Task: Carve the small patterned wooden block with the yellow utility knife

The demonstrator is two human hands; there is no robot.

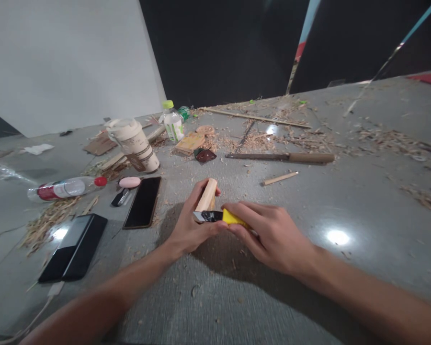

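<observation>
My left hand (190,227) grips a short round wooden stick (207,194) that points up and away from me. My right hand (269,235) holds a yellow utility knife (232,217). Its blade end (206,216) rests against the lower end of the stick, beside my left thumb. Both hands are close together just above the grey floor, amid scattered wood shavings.
To the left lie a black phone (142,202), a dark power bank (75,245), a pink oval object (130,182), a lying water bottle (66,187) and a paper cup (134,143). Farther off are a small bottle (173,122), wood pieces (190,142), a long wooden-handled tool (283,156) and a thin dowel (279,178).
</observation>
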